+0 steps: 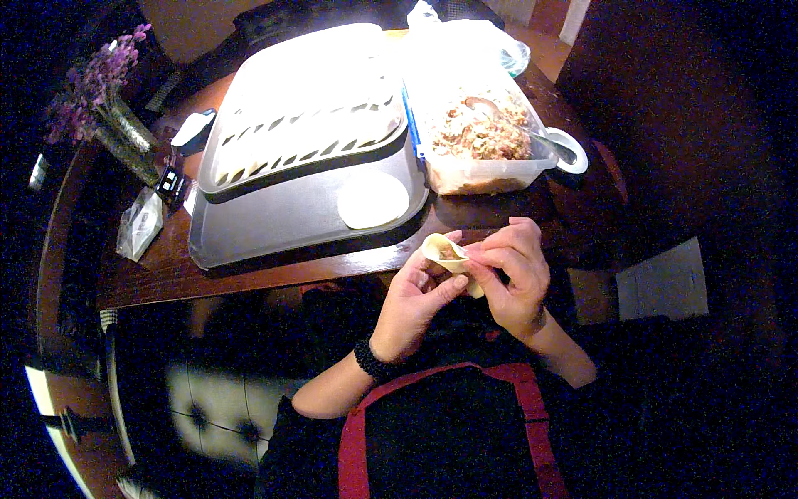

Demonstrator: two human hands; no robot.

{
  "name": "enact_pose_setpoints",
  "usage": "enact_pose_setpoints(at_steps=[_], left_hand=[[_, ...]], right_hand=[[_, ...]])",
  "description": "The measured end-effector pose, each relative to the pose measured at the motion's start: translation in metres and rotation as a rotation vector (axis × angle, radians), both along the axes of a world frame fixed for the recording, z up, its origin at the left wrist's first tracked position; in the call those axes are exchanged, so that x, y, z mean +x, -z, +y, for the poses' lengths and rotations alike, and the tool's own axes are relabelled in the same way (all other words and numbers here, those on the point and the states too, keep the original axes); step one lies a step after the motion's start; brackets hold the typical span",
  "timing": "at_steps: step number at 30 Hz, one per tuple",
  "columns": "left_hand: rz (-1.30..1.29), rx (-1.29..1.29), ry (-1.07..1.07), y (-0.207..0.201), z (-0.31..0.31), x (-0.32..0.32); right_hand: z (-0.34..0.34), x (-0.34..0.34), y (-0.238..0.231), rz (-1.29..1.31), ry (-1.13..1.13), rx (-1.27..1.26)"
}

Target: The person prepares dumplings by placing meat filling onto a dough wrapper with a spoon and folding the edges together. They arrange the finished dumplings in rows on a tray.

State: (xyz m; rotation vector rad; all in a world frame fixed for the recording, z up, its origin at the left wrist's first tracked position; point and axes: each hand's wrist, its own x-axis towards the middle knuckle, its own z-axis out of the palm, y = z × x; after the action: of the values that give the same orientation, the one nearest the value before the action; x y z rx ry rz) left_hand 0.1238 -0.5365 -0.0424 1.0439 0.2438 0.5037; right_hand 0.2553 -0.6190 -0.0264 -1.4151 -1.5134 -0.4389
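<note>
Your left hand (420,293) cradles the wrapper (455,266) between thumb and fingers; your right hand (514,270) pinches its right edge. Filling (448,253) sits exposed just left of the pinching fingertips: overly firm squeezing could push it out.

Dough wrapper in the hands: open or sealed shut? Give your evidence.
Open, partly folded: the right hand pinches one side of the dough wrapper, while filling shows through its gaping mouth.

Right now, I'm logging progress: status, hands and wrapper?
Left hand cradling wrapper; right hand pinching its edge. Filling showing, wrapper partly open. Tub beyond; nothing seen blocking.
</note>
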Motion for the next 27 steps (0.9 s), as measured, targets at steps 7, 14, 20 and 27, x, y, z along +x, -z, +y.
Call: enact_pose_setpoints(at_steps=[7, 14, 20, 27], left_hand=[[0.048, 0.034, 0.043, -0.002, 0.01, -0.005], [0.1, 0.231, 0.113, 0.007, 0.008, -0.008], [0.121, 0.154, 0.104, 0.014, 0.01, -0.009], [0.119, 0.143, 0.026, 0.005, 0.005, -0.008]], right_hand=[[-0.004, 0.003, -0.01, 0.111, -0.061, -0.245], [0.003, 0.011, -0.016, 0.209, -0.322, -0.449], [0.0, 0.009, -0.01, 0.068, -0.246, -0.377], [-0.002, 0.007, -0.008, 0.017, -0.151, -0.316]])
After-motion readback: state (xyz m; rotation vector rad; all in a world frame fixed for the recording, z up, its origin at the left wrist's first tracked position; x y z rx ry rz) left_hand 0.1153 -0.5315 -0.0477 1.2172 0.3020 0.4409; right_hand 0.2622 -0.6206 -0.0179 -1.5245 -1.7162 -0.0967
